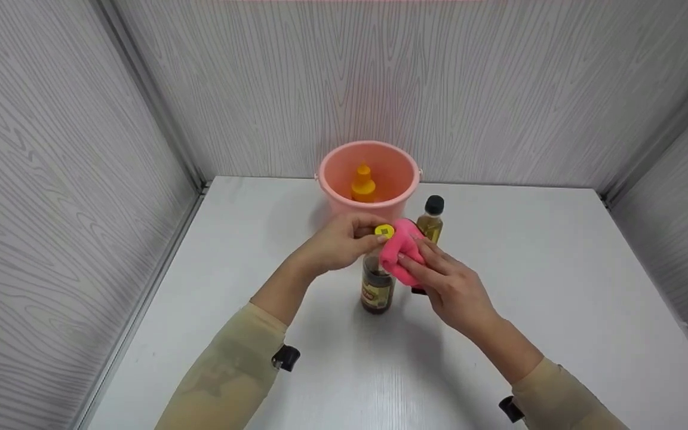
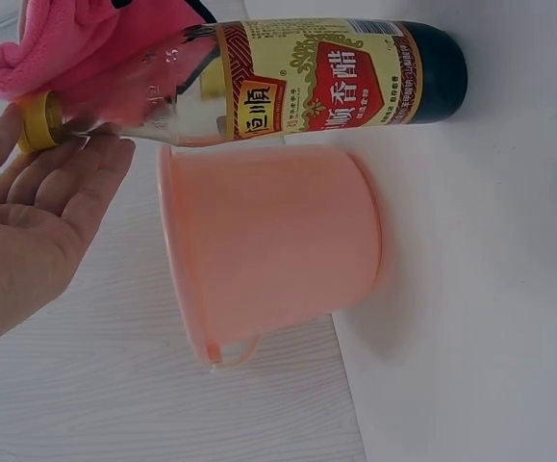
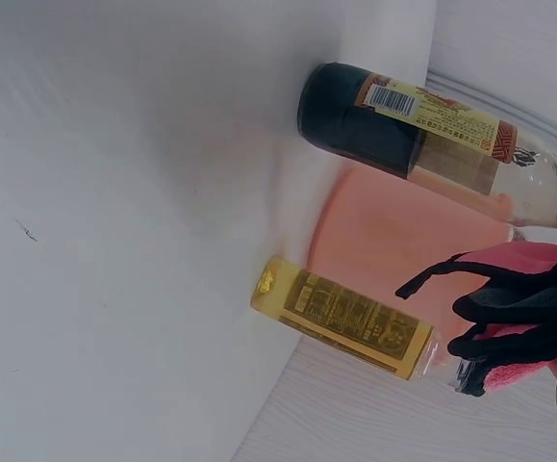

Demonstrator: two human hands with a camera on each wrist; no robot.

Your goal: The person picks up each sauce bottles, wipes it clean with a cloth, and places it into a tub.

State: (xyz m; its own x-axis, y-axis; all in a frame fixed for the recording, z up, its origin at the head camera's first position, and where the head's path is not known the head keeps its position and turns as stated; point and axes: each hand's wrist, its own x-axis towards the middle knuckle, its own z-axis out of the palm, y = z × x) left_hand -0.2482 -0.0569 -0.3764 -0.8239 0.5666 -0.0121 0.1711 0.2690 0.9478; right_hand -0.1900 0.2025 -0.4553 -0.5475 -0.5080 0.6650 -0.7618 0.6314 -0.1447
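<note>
My left hand [image 1: 341,243] pinches the yellow cap [image 1: 384,231] of a glass vinegar bottle [image 2: 297,82] between thumb and fingers. The bottle stands upright, with dark liquid in its lower part and a red and yellow label. In my right hand [image 1: 454,292] is a bunched pink cloth [image 1: 405,251] with black edging, held against the bottle's neck. Black folds of the cloth [image 3: 519,298] hang below the fingers in the right wrist view. Just behind the right hand stands a bottle of yellow oil [image 3: 345,313] with a black cap [image 1: 434,205], partly hidden by the cloth.
A pink bucket [image 2: 268,245] stands behind the bottles, near the back wall [image 1: 248,89]. Inside it is an orange-yellow bottle with a narrow tip [image 1: 363,186]. Grey wood-patterned panels enclose the white table [image 1: 230,251] at the back and sides.
</note>
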